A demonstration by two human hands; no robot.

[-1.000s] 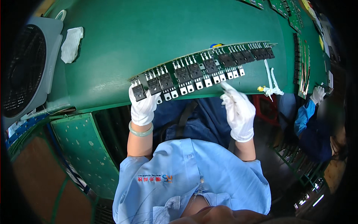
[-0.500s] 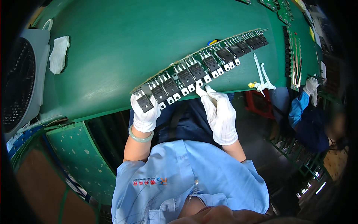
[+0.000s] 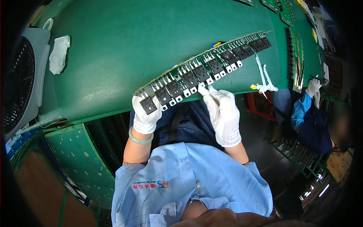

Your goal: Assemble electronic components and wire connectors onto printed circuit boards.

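A long green circuit board point(image 3: 177, 76) slants across the table's near edge, its right end farther from me. A row of black transistors point(image 3: 189, 80) with bent metal legs hangs along its near side, and small white tabs with holes point(image 3: 187, 93) show below many of them. My left hand point(image 3: 146, 115), in a white glove, is closed on the board's left end; the endmost transistor covers part of its fingers. My right hand point(image 3: 223, 113), gloved too, has its fingertips pinched together against the white tabs near the middle. White glove on white tab hides what lies between them.
A grey fan point(image 3: 22, 79) stands at the left beside a folded white cloth point(image 3: 59, 55). White strips point(image 3: 266, 81) lie on the table's near edge at right. More circuit boards point(image 3: 298, 62) lie farther right, near a co-worker's gloved hand point(image 3: 314, 87). A red stool point(image 3: 261, 106) is below.
The board has shifted very slightly, its left end a little nearer me. My right fingertips stay at the same white tabs, bent slightly more. My left hand keeps its hold.
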